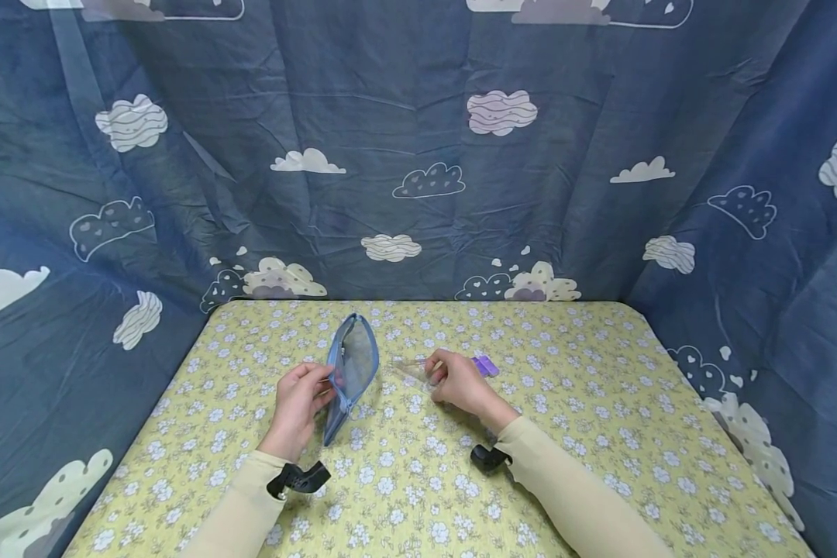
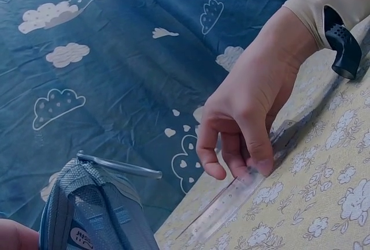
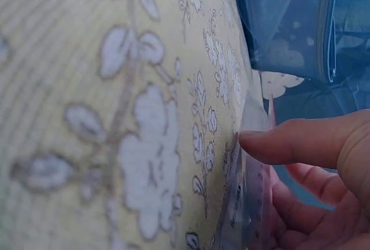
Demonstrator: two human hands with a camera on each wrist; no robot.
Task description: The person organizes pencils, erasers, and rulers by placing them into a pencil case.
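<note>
A blue zip pouch (image 1: 361, 360) with see-through sides stands upright, its mouth unzipped and spread. My left hand (image 1: 296, 411) grips the pouch's left side, thumb and fingers on its edge. To the right of it, my right hand (image 1: 463, 384) pinches a clear plastic ruler or set square (image 2: 222, 211) low over the cloth, its pointed end toward the pouch. Markings show along the clear plastic (image 3: 250, 204) in the right wrist view. Inside the pouch (image 3: 289, 48) there is a pale, fan-shaped clear piece (image 3: 266, 4).
Just beyond my right hand lies a small purple object (image 1: 487, 366), partly hidden by the hand. A yellow floral cloth (image 1: 530, 480) covers the table. Dark blue cloud-print curtains (image 1: 404, 217) hang at the back and both sides.
</note>
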